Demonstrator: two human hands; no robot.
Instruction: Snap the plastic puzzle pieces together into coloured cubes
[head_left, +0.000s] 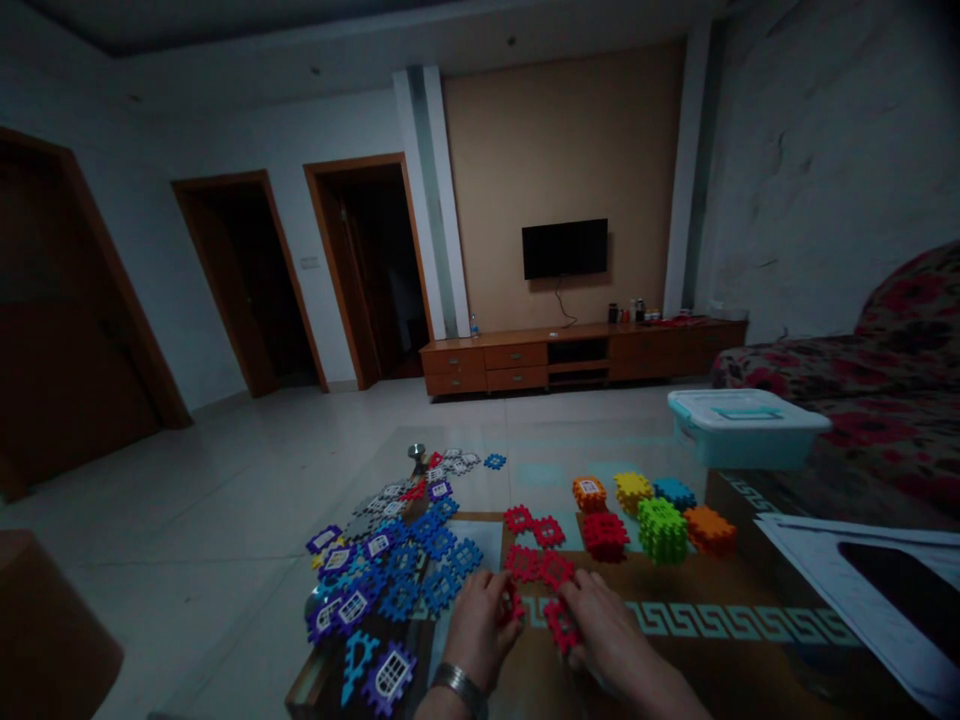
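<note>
My left hand (pixel 480 630) pinches a red interlocking plastic puzzle piece (pixel 512 605) at its fingertips. My right hand (pixel 600 620) grips another red piece (pixel 561 625), and the two hands are close together. Just ahead of them lie two red pieces (pixel 523 562) (pixel 556 570), with two more red pieces (pixel 517 519) (pixel 548 532) farther on. To the left spreads a loose heap of blue and purple pieces (pixel 397 565). At the right stand stacks of red (pixel 606 535), green (pixel 662 530) and orange (pixel 709 530) pieces. A metal band (pixel 459 688) circles my left wrist.
The pieces lie on a glass-topped table (pixel 480 480). A lidded turquoise plastic box (pixel 746 430) stands at its far right, and papers with a dark device (pixel 877 600) lie at the right edge. A floral sofa (pixel 885 370) lines the right side.
</note>
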